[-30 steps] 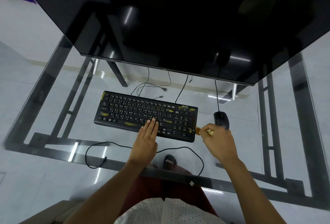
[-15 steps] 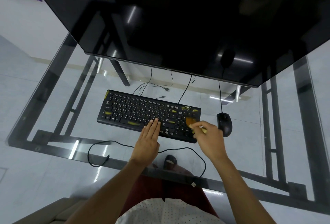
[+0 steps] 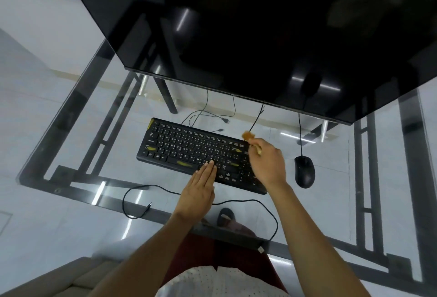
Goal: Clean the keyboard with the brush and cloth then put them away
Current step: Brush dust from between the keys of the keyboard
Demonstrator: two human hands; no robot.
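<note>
Right hand (image 3: pixel 268 164) gripping brush (image 3: pixel 251 140) over keyboard (image 3: pixel 189 150) top-right; left hand (image 3: pixel 199 187) flat, fingers extended, on keys.

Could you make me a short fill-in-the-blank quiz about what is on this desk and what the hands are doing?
1. The right hand holds a small ____ over the far right corner of the keyboard.
2. The left hand lies ____ on the keyboard's near edge, fingers together.
3. To the right of the keyboard sits a black ____.
4. The desk top is made of ____.

Missing words: brush; flat; mouse; glass
</note>
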